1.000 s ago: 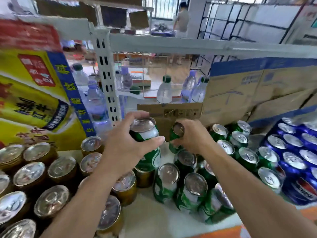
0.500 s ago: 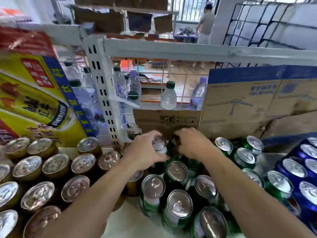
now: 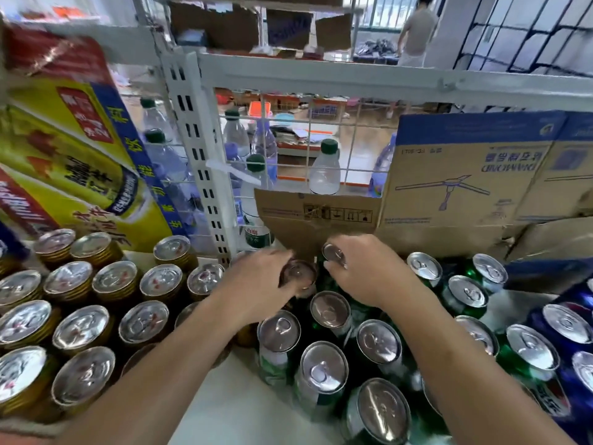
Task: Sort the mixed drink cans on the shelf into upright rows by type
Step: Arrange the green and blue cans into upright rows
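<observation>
Observed from beside the shelf: both hands have come down to the rear of the middle group. A second ago the left hand carried a green can clear above the stock; that left-hand can now sits low at the back, lid up, the fingers curled round its rim and its body hidden. The right hand grips the right-hand can from the side. That can was leaning earlier and now shows its lid nearly level, just in front of the cardboard flap. The two lids stand just beside each other. Judgement: both cans are being seated as the back of a green row, neither released yet. The green cans nearer the front are still crowded and some lean. The gold cans on the left and the blue cans on the right stand upright in their own blocks, unchanged apart from the camera's shift.
</observation>
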Tool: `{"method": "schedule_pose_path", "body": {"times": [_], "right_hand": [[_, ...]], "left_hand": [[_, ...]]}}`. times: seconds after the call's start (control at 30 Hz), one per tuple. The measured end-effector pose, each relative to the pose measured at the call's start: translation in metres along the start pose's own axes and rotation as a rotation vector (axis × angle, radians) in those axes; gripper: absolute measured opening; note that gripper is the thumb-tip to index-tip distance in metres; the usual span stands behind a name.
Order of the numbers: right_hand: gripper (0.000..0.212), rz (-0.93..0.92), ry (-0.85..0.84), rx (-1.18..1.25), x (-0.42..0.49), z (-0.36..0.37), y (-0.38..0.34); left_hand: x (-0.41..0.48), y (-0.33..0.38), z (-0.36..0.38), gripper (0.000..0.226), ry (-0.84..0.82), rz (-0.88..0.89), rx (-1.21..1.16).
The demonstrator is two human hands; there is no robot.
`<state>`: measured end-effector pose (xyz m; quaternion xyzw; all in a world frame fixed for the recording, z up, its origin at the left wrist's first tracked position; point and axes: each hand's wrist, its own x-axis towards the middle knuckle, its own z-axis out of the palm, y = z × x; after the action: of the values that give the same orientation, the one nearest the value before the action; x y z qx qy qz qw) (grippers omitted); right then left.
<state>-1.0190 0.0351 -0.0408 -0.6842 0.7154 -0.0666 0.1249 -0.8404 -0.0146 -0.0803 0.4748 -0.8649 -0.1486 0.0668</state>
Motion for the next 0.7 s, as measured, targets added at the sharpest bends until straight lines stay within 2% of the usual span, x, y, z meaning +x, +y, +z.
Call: {"method": "schedule_pose_path", "body": {"times": [0.1,0.2,0.33,0.5,0.7], "right_hand": [[0.046,-0.081,0.009,-0.064,-0.005,0.005,-0.025],[0.056,-0.175,-0.010,-0.112,-0.004,0.011,-0.059],[0.066,-0.256,-0.086,-0.191,0.005,0.027,-0.103],[0.073,-0.331,-0.092,-0.212,0.010,0.048,-0.174],[0.076,-0.343,-0.094,-0.163,0.008,0.087,-0.279]], "left_hand": [[-0.026,-0.017,-0.013,0.058,0.077,-0.116,0.187],[-0.058,-0.038,-0.025,0.063,0.078,-0.279,0.294],[-0.103,-0.072,-0.038,0.070,0.123,-0.419,0.248],[-0.163,-0.119,-0.056,0.077,0.180,-0.551,0.198],[-0.243,-0.209,-0.077,0.093,0.252,-0.635,0.248]]}}
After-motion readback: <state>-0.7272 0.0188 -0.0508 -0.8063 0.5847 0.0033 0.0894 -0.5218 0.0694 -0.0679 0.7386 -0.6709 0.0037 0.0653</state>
